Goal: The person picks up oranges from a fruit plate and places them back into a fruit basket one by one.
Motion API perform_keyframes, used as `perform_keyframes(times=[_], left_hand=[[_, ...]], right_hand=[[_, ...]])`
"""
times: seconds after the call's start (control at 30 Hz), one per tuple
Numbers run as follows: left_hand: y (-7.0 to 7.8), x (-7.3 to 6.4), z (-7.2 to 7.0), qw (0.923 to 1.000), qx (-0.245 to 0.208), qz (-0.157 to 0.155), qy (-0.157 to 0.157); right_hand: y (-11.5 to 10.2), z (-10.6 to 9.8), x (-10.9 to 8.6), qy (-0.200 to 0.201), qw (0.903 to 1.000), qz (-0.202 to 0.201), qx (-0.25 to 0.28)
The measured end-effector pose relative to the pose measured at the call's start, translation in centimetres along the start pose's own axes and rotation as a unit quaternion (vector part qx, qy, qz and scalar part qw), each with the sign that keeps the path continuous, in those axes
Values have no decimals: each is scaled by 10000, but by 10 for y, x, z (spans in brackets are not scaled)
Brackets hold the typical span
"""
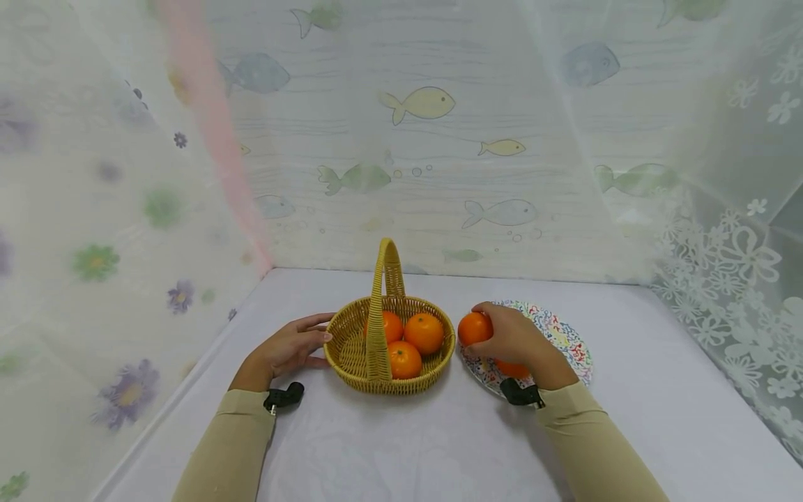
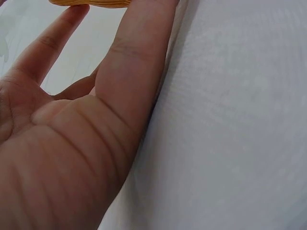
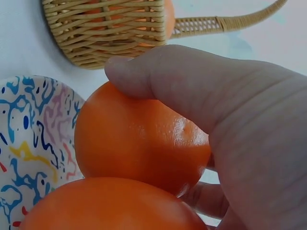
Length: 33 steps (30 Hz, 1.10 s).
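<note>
A yellow wicker basket [image 1: 390, 385] with a tall arched handle holds three oranges [image 1: 424, 333] in its middle and right part. My left hand [image 1: 291, 346] touches the basket's left side, with its fingers fairly straight; in the left wrist view a fingertip meets the wicker edge. Between thumb and fingers, my right hand [image 1: 514, 339] grips another orange [image 3: 139, 134] over the left part of a colourful patterned plate [image 1: 567, 338]. Beneath that hand, one more orange [image 1: 512, 369] is on the plate, partly hidden, and it looms large in the right wrist view.
A white cloth covers the table [image 1: 389, 446]. Behind it hangs a pale curtain [image 1: 439, 174] printed with fish, and flower-printed sheets [image 1: 125, 279] stand at the sides. Basket and plate are close side by side, with a narrow strip of cloth between them.
</note>
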<state>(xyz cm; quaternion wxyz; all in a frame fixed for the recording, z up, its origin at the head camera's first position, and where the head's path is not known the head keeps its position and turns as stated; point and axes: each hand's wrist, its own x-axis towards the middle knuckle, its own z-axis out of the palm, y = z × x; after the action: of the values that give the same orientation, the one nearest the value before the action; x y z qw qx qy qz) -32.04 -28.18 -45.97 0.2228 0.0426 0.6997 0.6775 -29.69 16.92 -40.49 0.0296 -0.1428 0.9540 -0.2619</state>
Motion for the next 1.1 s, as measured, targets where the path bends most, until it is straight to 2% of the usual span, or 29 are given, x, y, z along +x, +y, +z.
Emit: perform_keyframes(times=[0.23, 0.53, 1.1], left_hand=[[-3, 3, -3, 10000, 5, 41, -13], [0, 2, -1, 10000, 28, 10, 0], [-1, 3, -2, 10000, 68, 27, -15]], right_hand=[[-3, -4, 0, 83, 9999, -106, -32], [-8, -11, -4, 230, 9995, -184, -129], [-26, -22, -12, 573, 9974, -432, 99]])
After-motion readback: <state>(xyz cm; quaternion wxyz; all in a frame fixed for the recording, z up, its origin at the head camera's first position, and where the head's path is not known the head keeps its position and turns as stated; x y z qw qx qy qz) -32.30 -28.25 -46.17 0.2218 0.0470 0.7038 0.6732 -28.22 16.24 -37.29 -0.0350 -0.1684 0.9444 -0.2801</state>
